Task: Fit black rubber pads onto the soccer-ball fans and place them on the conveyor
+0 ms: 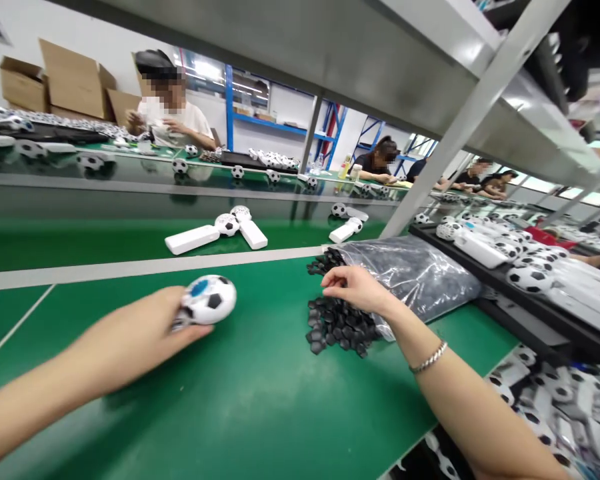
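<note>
My left hand (140, 333) is wrapped round a white handheld fan (217, 300) with a soccer-ball head, holding it above the green work surface (260, 413). Black patches and a blue spot show on the head; my palm hides the handle. Over a pile of small black plastic pieces (337, 330) hovers my right hand (357, 288), its fingers curled and thumb drawn in. Whatever its fingertips hold, if anything, cannot be made out. The black pieces spill from a clear plastic bag (425, 273) lying just beyond that hand.
Several similar fans, one a white-handled fan (193, 239), lie on the belt beyond a pale strip (105, 270). At right, a black tray (485, 280) carries many more. A slanted metal post (445, 140) rises behind the bag. Co-workers, including a person (180, 127), sit across the line.
</note>
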A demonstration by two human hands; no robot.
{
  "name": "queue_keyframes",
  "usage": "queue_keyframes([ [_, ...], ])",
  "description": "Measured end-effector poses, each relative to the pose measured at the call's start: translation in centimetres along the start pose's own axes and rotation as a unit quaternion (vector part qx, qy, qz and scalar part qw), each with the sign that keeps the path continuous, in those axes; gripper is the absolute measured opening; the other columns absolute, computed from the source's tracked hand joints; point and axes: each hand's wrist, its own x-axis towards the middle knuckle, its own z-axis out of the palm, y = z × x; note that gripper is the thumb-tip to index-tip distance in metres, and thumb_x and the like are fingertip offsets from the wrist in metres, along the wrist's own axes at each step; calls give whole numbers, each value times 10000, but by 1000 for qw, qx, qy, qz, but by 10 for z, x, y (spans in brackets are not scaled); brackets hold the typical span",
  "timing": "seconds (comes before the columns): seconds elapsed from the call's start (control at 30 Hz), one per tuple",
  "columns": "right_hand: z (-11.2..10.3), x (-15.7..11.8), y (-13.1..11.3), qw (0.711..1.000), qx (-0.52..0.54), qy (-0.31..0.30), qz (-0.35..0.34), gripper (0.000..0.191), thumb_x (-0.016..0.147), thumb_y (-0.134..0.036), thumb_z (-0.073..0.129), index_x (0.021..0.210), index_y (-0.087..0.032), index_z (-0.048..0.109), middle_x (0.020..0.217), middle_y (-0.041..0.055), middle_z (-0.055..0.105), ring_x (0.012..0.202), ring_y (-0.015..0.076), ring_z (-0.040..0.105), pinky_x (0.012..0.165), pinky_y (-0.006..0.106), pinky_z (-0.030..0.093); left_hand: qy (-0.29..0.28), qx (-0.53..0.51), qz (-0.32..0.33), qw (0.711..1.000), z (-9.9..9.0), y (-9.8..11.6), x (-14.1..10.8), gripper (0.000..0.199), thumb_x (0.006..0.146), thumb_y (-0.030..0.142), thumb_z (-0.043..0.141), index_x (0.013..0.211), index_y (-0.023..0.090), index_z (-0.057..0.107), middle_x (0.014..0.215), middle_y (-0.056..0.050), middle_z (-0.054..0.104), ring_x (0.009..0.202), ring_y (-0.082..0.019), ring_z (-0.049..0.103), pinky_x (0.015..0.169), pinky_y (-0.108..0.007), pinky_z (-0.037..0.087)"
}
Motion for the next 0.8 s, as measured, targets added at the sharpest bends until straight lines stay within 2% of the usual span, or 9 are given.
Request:
queue_keyframes([
  [0.1, 10, -5, 3, 999, -24, -15, -33, 95, 753, -229, 596, 796, -167, 654, 726, 9, 640, 667, 122, 579, 657, 244, 441, -71, 46, 49, 995, 26, 59, 12, 435, 708, 576, 505, 930, 215, 599, 892, -54, 637, 762, -263, 596, 571, -304, 420],
  [0.2, 23, -4, 5, 994, -95, 3, -49, 110, 759, -248, 614, 838, -191, 664, 796, 20, 637, 711, 134, 579, 671, 251, 430, -109, 1, 93, 990, 36, 82, 18, 525, 740, 551, 467, 1171, 256, 523, 1125, -63, 592, 986, -280, 555, 712, -326, 446],
  [0.27, 31, -1, 6, 991, -130, 13, -39, 107, 750, -254, 632, 838, -201, 660, 832, 31, 625, 747, 151, 574, 677, 263, 422, -140, -30, 95, 985, 36, 82, 19, 538, 756, 520, 459, 1244, 294, 460, 1203, -38, 558, 1050, -274, 531, 769, -331, 444],
  [0.37, 37, 2, 9, 991, -131, 12, -31, 68, 745, -219, 637, 807, -194, 634, 823, 35, 602, 752, 153, 564, 673, 263, 414, -159, -44, 90, 982, 31, 76, 18, 526, 695, 452, 547, 1192, 284, 503, 1122, -39, 602, 972, -274, 570, 730, -318, 459],
  [0.43, 38, 2, 11, 992, -122, 10, -37, 65, 742, -191, 636, 798, -192, 604, 819, 23, 586, 727, 135, 553, 663, 249, 410, -129, -16, 87, 988, 30, 75, 16, 480, 670, 389, 562, 1133, 269, 529, 1046, -40, 619, 897, -267, 589, 663, -305, 459],
  [0.5, 38, 1, 12, 993, -107, 10, -54, 66, 748, -166, 622, 777, -191, 568, 791, 6, 573, 692, 118, 537, 640, 235, 403, -68, 56, 89, 992, 30, 78, 14, 428, 702, 300, 496, 1127, 254, 511, 1005, -47, 608, 829, -257, 590, 615, -309, 441],
  [0.6, 38, -2, 9, 994, -73, 11, -80, 64, 775, -152, 579, 756, -189, 531, 708, -14, 561, 641, 114, 519, 593, 226, 391, -1, 157, 118, 980, 31, 81, 12, 450, 709, 185, 420, 1153, 217, 482, 950, -72, 580, 821, -265, 562, 642, -344, 423],
  [0.67, 38, -3, 6, 995, -48, 19, -90, 48, 788, -146, 559, 807, -188, 545, 725, -6, 578, 657, 121, 530, 608, 236, 406, -11, 143, 128, 981, 31, 81, 11, 467, 693, 208, 467, 1160, 221, 473, 960, -69, 561, 889, -269, 538, 713, -362, 428],
  [0.8, 38, -6, -7, 991, -19, 32, -132, 114, 821, -152, 524, 885, -191, 610, 848, 27, 622, 793, 144, 567, 742, 274, 436, -99, -6, 102, 990, 28, 76, 11, 664, 631, 382, 618, 1247, 278, 395, 1174, -55, 461, 1052, -266, 478, 820, -349, 441],
])
